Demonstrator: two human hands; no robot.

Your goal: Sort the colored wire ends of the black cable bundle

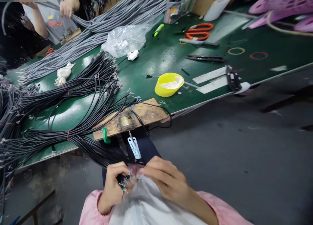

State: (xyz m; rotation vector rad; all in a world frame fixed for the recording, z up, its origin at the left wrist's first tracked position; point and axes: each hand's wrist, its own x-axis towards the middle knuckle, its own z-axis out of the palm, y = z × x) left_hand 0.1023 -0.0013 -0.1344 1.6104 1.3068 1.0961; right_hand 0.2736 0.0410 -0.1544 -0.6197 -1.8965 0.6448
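Near the lap, my left hand [116,184] is wrapped round a bundle of black cables, whose stripped ends with thin coloured wires [126,182] stick out of the fist. Close beside it on the right, my right hand [168,181] has its fingers bent together at the wire ends; what they pinch is too small to make out. Black cables [90,148] run from the table edge down toward my left hand. Just beyond the hands, a light blue clip-like piece [134,147] hangs below a wooden board [151,112] that carries a small metal fixture [126,120].
The green table [146,63] holds black cable bundles [80,78], grey cables [110,20], a yellow bowl [168,85] with white material, orange-handled scissors [199,32] and pliers [206,58]. Another person's hand [69,6] holds grey cable at the upper left.
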